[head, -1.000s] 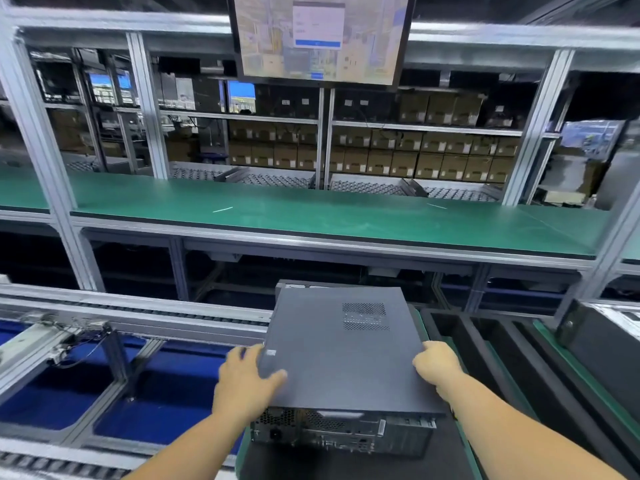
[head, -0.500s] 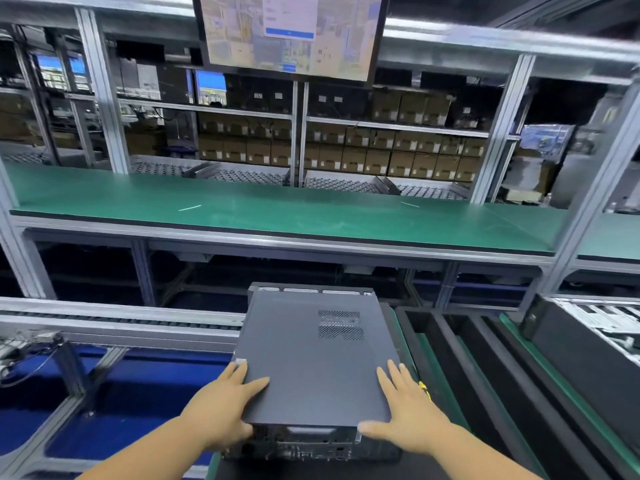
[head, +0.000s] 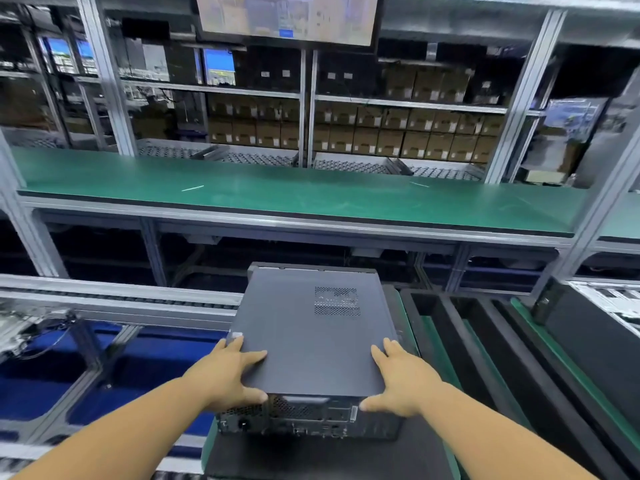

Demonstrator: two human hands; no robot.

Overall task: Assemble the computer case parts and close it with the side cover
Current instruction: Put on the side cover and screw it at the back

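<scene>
A long green workbench (head: 311,199) runs across the middle, with shelves of cardboard boxes (head: 398,133) behind it and a monitor (head: 287,15) hanging above. To the left lies a roller conveyor (head: 114,299); to the right, black foam trays (head: 485,341) stand close beside the computer case (head: 308,417). The case lies flat on a dark mat, and the grey side cover (head: 311,334) rests on top of it. The left hand (head: 228,372) grips the near left corner of the cover — thumb at the near edge, fingers on top. The right hand (head: 401,382) lies spread and flat against the near right corner.
</scene>
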